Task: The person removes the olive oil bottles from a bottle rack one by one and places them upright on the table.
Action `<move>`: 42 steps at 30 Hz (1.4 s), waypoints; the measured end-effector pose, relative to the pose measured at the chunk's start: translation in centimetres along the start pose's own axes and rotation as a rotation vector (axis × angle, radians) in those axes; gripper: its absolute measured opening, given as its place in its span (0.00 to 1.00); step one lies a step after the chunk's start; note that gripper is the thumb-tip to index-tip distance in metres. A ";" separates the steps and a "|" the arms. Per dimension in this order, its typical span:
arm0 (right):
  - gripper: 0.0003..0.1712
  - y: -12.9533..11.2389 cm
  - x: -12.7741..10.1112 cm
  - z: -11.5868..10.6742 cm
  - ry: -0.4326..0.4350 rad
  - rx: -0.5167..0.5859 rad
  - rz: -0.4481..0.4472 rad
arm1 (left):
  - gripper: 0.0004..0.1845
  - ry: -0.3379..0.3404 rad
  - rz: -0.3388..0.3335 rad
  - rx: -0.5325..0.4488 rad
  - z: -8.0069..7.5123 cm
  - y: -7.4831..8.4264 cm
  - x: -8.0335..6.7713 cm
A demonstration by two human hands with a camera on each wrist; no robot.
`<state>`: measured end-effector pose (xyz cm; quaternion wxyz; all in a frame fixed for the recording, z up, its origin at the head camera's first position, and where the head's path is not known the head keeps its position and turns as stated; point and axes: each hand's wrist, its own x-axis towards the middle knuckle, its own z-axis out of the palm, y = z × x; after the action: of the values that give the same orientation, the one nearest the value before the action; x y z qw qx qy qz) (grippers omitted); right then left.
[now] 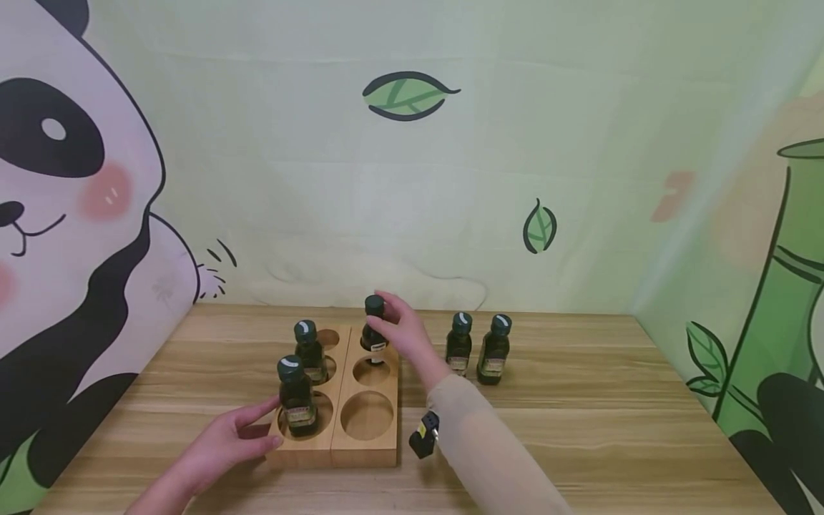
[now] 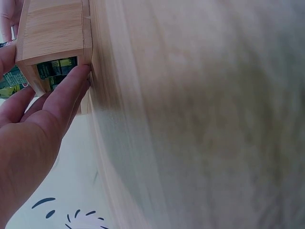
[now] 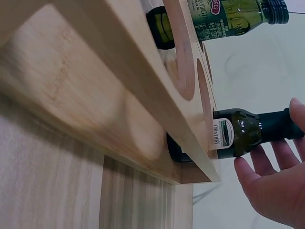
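Observation:
A wooden holder [image 1: 363,452] with round holes in two rows lies on the table. My right hand [image 1: 390,322] holds a dark green bottle [image 1: 373,335] by its neck and cap, standing in the far right hole. The right wrist view shows this bottle [image 3: 243,137] down through the hole, thumb on the cap, my right hand [image 3: 274,191] around it. Straight fingers of my left hand [image 1: 239,435] press on the holder's front left corner [image 2: 52,28]. Two more bottles stand in the left row, one at the front [image 1: 297,399] and one in the middle [image 1: 310,352].
Two loose bottles [image 1: 459,345] [image 1: 493,350] stand on the table right of the holder. The middle and front right holes [image 1: 368,415] are bare. A printed wall rises behind the table [image 1: 579,429], another at the right. A black wrist camera [image 1: 423,433] hangs under my right sleeve.

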<state>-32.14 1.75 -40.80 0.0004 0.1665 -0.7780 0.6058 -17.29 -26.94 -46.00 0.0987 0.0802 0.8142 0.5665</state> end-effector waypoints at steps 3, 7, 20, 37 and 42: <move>0.28 -0.1 0.0 0.2 0.032 -0.003 0.006 | 0.40 0.000 0.004 0.000 0.0 0.0 0.0; 0.25 -0.2 0.1 0.4 0.069 -0.011 0.018 | 0.40 -0.001 0.010 0.000 0.0 -0.1 0.0; 0.23 -0.2 -0.1 0.7 0.119 -0.012 0.002 | 0.40 -0.002 -0.009 0.017 0.0 -0.1 0.0; 0.25 -2.2 0.0 -0.7 0.197 0.060 -0.066 | 0.39 0.021 -0.034 0.034 0.1 0.5 -0.2; 0.25 -2.8 -0.4 -1.3 0.200 0.070 -0.088 | 0.39 0.023 -0.041 0.029 0.2 0.4 -0.2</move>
<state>-31.33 2.45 -37.94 0.0987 0.1390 -0.7444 0.6456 -17.06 -26.69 -45.62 0.0996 0.0584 0.8249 0.5533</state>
